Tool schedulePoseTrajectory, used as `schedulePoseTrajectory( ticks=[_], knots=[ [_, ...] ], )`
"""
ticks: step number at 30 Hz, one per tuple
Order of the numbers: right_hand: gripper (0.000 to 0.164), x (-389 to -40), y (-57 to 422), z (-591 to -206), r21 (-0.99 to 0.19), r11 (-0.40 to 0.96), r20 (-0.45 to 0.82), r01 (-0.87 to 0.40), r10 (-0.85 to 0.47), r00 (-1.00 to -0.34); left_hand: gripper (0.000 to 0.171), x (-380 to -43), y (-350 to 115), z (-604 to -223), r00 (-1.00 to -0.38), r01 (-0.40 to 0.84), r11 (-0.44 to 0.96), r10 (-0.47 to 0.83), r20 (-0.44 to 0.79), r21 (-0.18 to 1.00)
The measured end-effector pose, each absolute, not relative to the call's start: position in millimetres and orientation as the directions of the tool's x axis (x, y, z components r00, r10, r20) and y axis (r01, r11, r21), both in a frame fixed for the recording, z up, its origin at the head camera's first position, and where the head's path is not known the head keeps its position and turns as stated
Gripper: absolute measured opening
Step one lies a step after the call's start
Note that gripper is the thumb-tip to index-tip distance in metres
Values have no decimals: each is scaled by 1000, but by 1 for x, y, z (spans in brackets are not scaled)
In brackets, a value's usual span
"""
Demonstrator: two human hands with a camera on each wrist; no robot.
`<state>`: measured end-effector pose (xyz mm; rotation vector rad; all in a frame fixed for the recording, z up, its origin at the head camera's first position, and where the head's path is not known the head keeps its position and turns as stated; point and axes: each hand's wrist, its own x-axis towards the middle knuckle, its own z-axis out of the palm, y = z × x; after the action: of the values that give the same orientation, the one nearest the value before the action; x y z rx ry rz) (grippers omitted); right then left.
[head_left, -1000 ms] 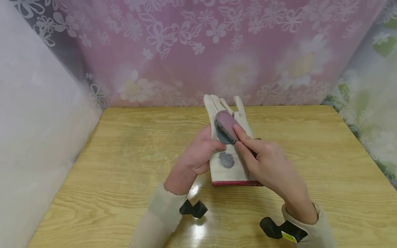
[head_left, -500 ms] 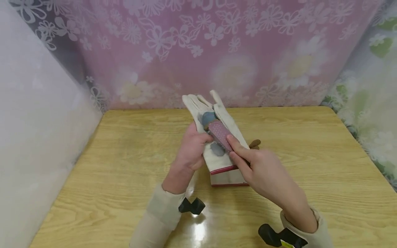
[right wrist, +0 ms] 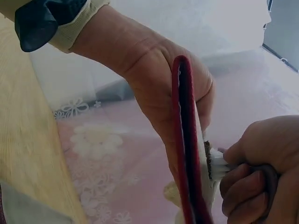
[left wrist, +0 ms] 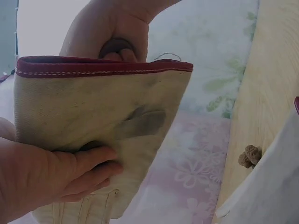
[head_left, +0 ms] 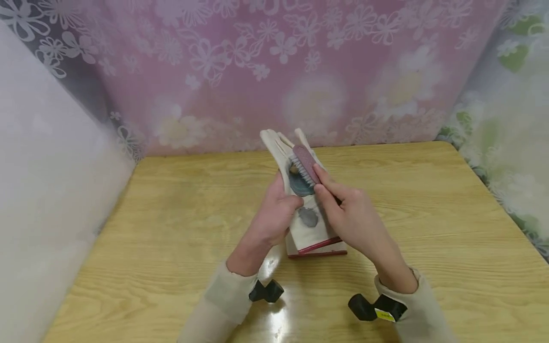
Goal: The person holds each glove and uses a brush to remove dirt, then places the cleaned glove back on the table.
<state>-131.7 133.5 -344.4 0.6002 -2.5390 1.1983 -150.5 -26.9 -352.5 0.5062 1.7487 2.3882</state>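
Note:
A cream work glove point(head_left: 305, 233) with red cuff trim is held up by my left hand point(head_left: 276, 214), thumb on the palm side and fingers behind. On its palm show a blue-grey patch point(head_left: 301, 186) and a grey stain point(head_left: 308, 217). My right hand point(head_left: 356, 214) grips a scrub brush point(head_left: 306, 162) with a pink back. The brush's white bristles point(right wrist: 217, 164) meet the palm side of the glove in the right wrist view. The left wrist view shows the glove's other side, with a dark smudge point(left wrist: 142, 122) and my left fingers point(left wrist: 96, 163) across it.
Below the held glove, a second cream glove point(head_left: 293, 247) with red trim lies on the wooden table point(head_left: 180, 238). A small brown lumpy thing point(left wrist: 250, 156) sits on the table near it. A pink floral curtain point(head_left: 240, 95) hangs behind the table's far edge.
The brush slid down the palm toward the cuff, then back up near the fingers, now tilted so its bristles show. The held glove swung left, then partly back. Both hands keep their grip.

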Motion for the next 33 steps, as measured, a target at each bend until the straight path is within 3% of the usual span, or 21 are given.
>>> schedulePoseTrajectory(
  ticks=[5,9,12,16,21,26,33],
  knots=[
    [45,-123,138,-340,-632,591,339,-501,-370,-865,89,-155,-37,-350,-953,102,-314,242,183,944],
    [48,-113,135,-337,-605,621,231,-499,-463,-856,84,-159,-52,-348,-954,202,-342,143,264,918],
    [48,-113,130,-340,-597,619,231,-510,-476,-848,80,-160,-60,-347,-948,241,-365,112,299,899],
    [48,-114,134,-340,-623,601,250,-500,-453,-856,76,-161,-60,-348,-975,108,-435,127,180,894],
    [47,-110,153,-329,-655,617,173,-437,-440,-881,77,-167,-56,-355,-971,-124,-565,237,16,816],
    [48,-106,170,-319,-647,642,151,-411,-421,-894,81,-168,-52,-359,-971,-122,-593,236,27,796],
    [46,-117,151,-331,-595,669,269,-446,-357,-895,77,-158,-34,-357,-975,-121,-596,220,17,794]
  ],
)
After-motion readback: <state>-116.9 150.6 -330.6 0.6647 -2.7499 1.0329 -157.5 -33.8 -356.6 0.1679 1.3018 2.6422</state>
